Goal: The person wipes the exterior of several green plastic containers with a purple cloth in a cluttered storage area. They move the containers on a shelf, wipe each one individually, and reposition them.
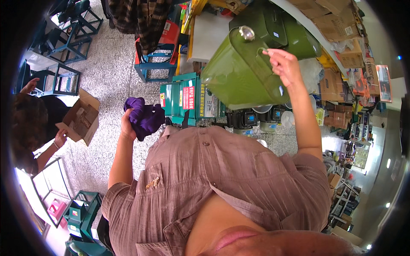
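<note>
My left hand [128, 125] grips a bunched purple cloth [144, 117] at the left of the view. At upper right my right hand [283, 65] has its fingers closed on the thin handle of a glossy green container [240, 75], which is tilted. A shiny round metal cap [247, 33] sits on the container's top face. Behind it are more dark green containers [267, 24]. Between my hands, beyond my shirt front, lies a teal-green machine housing [181, 102] with red and yellow labels bearing writing.
A person [28, 121] at the left holds an open cardboard box [84, 120]. A red and blue stand [157, 60] with a plaid garment is further forward. Black sprayer-like units [246, 118] stand near my front. Shelves with cardboard boxes [334, 88] line the right.
</note>
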`<state>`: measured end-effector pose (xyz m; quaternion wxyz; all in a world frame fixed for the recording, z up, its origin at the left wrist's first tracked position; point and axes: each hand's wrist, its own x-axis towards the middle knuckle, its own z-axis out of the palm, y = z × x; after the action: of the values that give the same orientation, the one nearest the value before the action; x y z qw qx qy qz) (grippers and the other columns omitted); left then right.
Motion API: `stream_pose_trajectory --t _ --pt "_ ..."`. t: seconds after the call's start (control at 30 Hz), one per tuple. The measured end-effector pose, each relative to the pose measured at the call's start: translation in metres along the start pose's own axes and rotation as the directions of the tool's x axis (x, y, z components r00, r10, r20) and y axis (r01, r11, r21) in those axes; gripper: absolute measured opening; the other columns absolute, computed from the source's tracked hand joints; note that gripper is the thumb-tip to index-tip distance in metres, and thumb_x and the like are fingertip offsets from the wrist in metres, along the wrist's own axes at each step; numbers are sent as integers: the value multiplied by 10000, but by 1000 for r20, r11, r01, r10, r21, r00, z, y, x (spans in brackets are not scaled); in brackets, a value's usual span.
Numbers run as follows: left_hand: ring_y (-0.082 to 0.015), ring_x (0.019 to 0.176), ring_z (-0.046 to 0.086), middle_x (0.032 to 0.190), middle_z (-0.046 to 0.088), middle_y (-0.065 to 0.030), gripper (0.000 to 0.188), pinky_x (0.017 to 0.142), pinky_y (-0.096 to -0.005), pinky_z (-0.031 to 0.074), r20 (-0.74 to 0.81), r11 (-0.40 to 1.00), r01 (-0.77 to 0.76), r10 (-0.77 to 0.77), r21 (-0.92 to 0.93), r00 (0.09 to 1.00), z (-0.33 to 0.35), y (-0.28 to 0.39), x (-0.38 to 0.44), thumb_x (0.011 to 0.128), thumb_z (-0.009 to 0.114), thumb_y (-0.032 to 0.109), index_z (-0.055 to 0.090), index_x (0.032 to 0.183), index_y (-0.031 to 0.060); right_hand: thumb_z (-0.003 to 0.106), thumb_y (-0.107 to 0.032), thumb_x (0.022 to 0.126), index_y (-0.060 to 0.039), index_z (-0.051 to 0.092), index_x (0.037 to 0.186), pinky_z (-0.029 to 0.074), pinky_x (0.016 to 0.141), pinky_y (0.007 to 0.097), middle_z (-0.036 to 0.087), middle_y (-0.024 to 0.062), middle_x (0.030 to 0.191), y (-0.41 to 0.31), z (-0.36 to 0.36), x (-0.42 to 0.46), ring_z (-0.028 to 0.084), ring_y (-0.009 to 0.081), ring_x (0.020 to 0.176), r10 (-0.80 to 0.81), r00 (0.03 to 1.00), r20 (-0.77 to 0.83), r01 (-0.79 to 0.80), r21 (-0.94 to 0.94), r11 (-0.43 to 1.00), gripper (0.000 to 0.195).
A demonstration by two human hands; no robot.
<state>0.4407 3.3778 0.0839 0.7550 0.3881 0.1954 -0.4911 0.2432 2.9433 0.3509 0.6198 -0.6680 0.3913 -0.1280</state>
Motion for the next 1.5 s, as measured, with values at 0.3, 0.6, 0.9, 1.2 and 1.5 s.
stream_pose_trajectory --t 0.3,0.6,0.9,1.2,1.5 --pt "-291 935 610 963 640 -148 339 908 -391 475 140 995 -4 -11 101 990 38 31 -11 808 529 269 589 1001 -4 607 -140 858 32 650 1001 206 398 181 475 -37 603 45 42 -56 330 11 463 57 994 98 -59 18 998 228" --pt "-279 1087 551 1214 533 -157 607 988 -386 405 571 909 -376 215 179 792 134 58 -62 774 544 206 391 1303 -49 606 -113 867 23 658 968 360 489 199 554 -17 649 82 69 -80 467 41 553 -157 969 193 163 -16 987 177" --pt "-255 1059 574 1180 566 -125 684 963 -355 421 874 397 -830 121 391 470 253 -9 -100 650 781 221 506 1229 -18 625 -73 791 0 672 902 464 593 324 610 89 715 92 68 -85 593 225 646 -626 775 90 600 -419 682 140" --pt "-297 924 553 1026 584 -95 422 771 -379 476 999 -609 -792 -11 33 50 265 -47 -80 578 695 142 638 995 102 658 -81 781 -14 680 897 409 610 305 528 89 668 92 60 -80 518 219 643 -768 589 252 775 -447 448 136" --pt "-295 887 565 993 593 -96 428 767 -382 473 890 -734 -507 410 452 200 236 -6 -102 559 689 26 635 979 91 660 -108 779 -38 681 841 404 582 349 541 80 654 92 79 -76 529 252 615 -757 625 192 755 -394 524 96"
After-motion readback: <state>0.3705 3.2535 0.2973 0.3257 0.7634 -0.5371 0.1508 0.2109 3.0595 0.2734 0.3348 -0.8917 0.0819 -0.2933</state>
